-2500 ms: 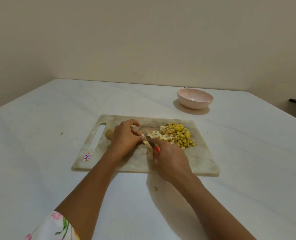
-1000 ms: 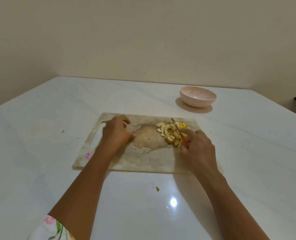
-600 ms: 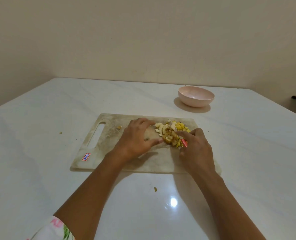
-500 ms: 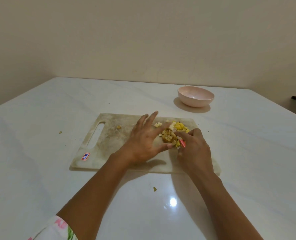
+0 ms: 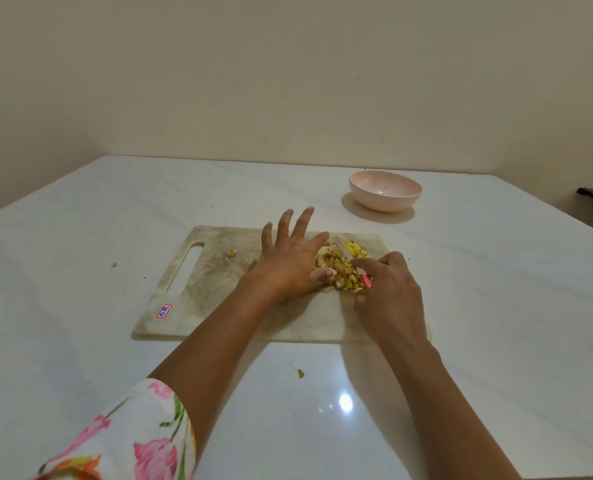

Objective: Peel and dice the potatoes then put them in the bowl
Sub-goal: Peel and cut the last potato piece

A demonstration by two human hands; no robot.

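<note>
- Likely gathering: the left hand (image 5: 288,261), fingers straight and spread, banks the yellow diced potato heap (image 5: 340,270) on the pale worn cutting board (image 5: 219,292).
- The right hand (image 5: 388,292) grips a small red-handled knife (image 5: 343,249) against it.
- Next: scoop the dice into the empty round pink bowl (image 5: 385,199) beyond.

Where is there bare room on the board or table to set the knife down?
Free: the cutting board between its handle slot and the left hand, bar one small scrap; the table right of the board, nearer than the bowl. Crowded: the board's far right corner, with diced potato, knife and right hand.
</note>
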